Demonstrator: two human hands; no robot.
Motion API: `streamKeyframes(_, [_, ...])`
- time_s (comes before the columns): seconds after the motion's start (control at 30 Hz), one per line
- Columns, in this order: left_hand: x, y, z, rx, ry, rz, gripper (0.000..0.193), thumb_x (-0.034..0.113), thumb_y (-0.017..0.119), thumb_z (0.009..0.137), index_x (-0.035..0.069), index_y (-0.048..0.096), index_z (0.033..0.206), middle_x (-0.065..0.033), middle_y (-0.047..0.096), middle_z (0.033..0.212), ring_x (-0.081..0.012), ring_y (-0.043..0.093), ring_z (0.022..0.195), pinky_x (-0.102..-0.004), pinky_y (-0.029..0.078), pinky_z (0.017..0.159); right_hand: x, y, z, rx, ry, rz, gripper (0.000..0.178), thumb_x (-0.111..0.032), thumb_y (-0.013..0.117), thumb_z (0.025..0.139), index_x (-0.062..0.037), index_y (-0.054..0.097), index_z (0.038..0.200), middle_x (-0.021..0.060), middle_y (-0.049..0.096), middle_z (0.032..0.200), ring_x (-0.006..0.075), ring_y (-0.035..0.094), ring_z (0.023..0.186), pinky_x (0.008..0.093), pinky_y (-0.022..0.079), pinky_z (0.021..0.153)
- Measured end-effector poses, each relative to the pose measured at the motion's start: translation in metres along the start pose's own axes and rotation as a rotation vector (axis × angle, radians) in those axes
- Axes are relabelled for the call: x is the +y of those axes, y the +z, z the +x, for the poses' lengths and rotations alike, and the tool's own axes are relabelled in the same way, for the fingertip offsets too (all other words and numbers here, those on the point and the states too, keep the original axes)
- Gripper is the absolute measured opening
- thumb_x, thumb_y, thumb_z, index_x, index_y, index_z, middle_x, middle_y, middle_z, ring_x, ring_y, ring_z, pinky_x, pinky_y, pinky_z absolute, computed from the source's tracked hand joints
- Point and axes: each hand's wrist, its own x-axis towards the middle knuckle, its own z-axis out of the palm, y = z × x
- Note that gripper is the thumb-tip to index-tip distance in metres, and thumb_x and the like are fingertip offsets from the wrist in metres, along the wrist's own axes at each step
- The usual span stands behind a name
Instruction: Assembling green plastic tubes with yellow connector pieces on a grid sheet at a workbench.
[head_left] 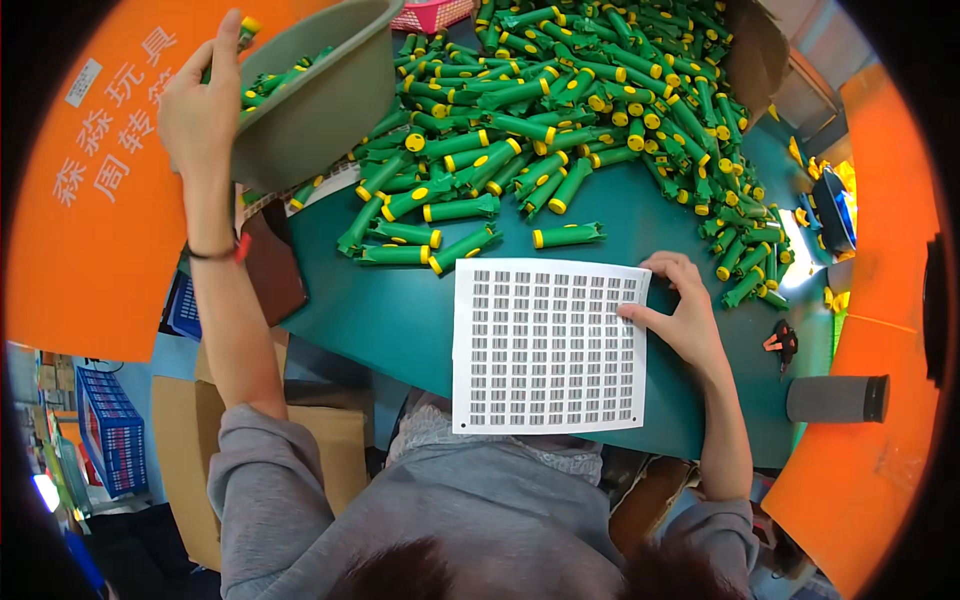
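Raised at the upper left, my left hand (200,115) is closed on a green plastic tube with a yellow end (249,28), mostly hidden behind the fingers. It is beside the grey-green basin (330,115), which holds more such tubes. My right hand (685,312) pinches the right edge of a white sheet of barcode stickers (545,345), thumb on top. That sheet lies partly on the green table (390,320) and reaches over its near edge. A single green tube (568,235) rests just beyond the sheet.
A large heap of green tubes with yellow ends (570,90) covers the far table. At the right are a dark grey cylinder (838,399) and a small black-and-orange tool (781,342). Cardboard boxes (190,450) and a blue crate (112,430) stand at the lower left.
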Motion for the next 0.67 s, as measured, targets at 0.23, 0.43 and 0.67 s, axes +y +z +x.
streamKeyframes(0.23, [0.034, -0.023, -0.129, -0.703, 0.192, -0.193, 0.021, 0.026, 0.067, 0.092, 0.008, 0.069, 0.1, -0.0095, 0.07, 0.084, -0.0237, 0.069, 0.07, -0.035, 0.053, 0.063, 0.0, 0.007, -0.009, 0.171, 0.224, 0.15, 0.046, -0.009, 0.078, 0.081, -0.004, 0.055, 0.121, 0.0037, 0.062, 0.105, 0.0097, 0.054, 0.089, 0.0228, 0.042, 0.078])
streamKeyframes(0.43, [0.037, -0.019, -0.225, -0.934, -0.211, -0.594, 0.036, 0.009, 0.074, 0.088, 0.002, 0.06, 0.12, -0.0061, 0.071, 0.084, -0.0073, 0.067, 0.077, -0.0249, 0.052, 0.065, -0.012, 0.017, -0.022, 0.126, 0.2, 0.516, 0.037, 0.003, 0.065, 0.09, -0.0032, 0.053, 0.124, 0.0018, 0.064, 0.095, 0.008, 0.059, 0.088, 0.0205, 0.046, 0.077])
streamKeyframes(0.67, [0.025, -0.008, -0.24, -0.985, -0.266, -0.969, 0.043, 0.002, 0.071, 0.088, 0.002, 0.06, 0.13, -0.0087, 0.07, 0.11, -0.0116, 0.066, 0.097, -0.0246, 0.051, 0.084, -0.012, 0.005, -0.039, 0.078, 0.246, 0.939, 0.041, 0.003, 0.062, 0.092, -0.0054, 0.055, 0.131, 0.0092, 0.045, 0.14, 0.0149, 0.057, 0.113, 0.0262, 0.046, 0.095])
